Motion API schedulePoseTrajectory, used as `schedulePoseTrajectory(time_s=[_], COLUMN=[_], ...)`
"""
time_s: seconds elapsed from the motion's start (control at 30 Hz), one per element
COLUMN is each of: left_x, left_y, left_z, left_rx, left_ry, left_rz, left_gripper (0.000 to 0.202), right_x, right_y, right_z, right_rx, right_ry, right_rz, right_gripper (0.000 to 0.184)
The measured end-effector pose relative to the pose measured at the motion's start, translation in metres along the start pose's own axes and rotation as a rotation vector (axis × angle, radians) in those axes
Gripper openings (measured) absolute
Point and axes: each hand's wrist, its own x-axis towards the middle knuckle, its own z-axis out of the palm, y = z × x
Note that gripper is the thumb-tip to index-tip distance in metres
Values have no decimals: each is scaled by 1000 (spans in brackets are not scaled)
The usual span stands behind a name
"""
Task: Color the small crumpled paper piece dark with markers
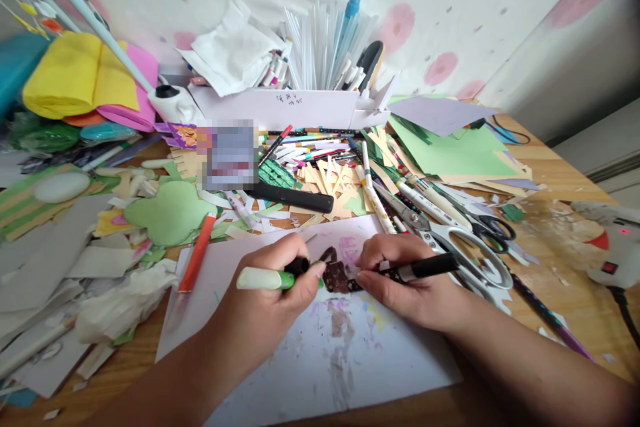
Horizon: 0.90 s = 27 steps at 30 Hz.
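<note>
My left hand [280, 287] is closed around a white-and-green marker [260, 279], and a small black cylinder, perhaps a cap, shows by its thumb. My right hand [405, 277] grips a black marker [433, 266], its front end pointing left at a small dark brown piece [336, 277]. That piece, with a loop-like top, lies between the two hands over a white sheet [250, 373]. Brown, pink and yellow smears mark the sheet. Whether the left fingertips touch the brown piece is hard to make out.
An orange marker [197, 253] lies across the sheet's left edge. Scissors [467, 250] and several pens rest to the right. Paper scraps [330, 180] and a black-handled tool [295, 198] lie ahead. A white box [280, 107] stands behind; a glue gun [613, 247] is far right.
</note>
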Motion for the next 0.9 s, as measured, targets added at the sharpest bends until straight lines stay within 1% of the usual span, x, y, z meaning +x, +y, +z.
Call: schedulePoseTrajectory(time_s=[0.23, 0.4, 0.47, 0.6, 0.7, 0.8, 0.9], left_x=[-1, -1, -1, -1, -1, -1, -2], left_y=[-2, -2, 0, 1, 1, 0, 1], left_z=[-1, -1, -1, -1, -1, -1, -2], left_rx=[-16, -8, -4, 10, 25, 51, 77], left_ry=[-20, -1, -11, -16, 5, 27, 30], left_rz=[-3, 15, 6, -1, 29, 55, 68], left_gripper=[25, 24, 25, 27, 28, 28, 28], right_x=[0, 0, 0, 1, 2, 2, 3], right_y=[1, -1, -2, -2, -2, -2, -1], right_z=[-1, 2, 3, 3, 4, 3, 3], right_rx=[-5, 5, -1, 24, 48, 55, 44], right_ry=[12, 27, 33, 6, 18, -7, 22], right_rz=[1, -1, 12, 48, 48, 62, 58], right_gripper=[17, 17, 17, 16, 16, 18, 18])
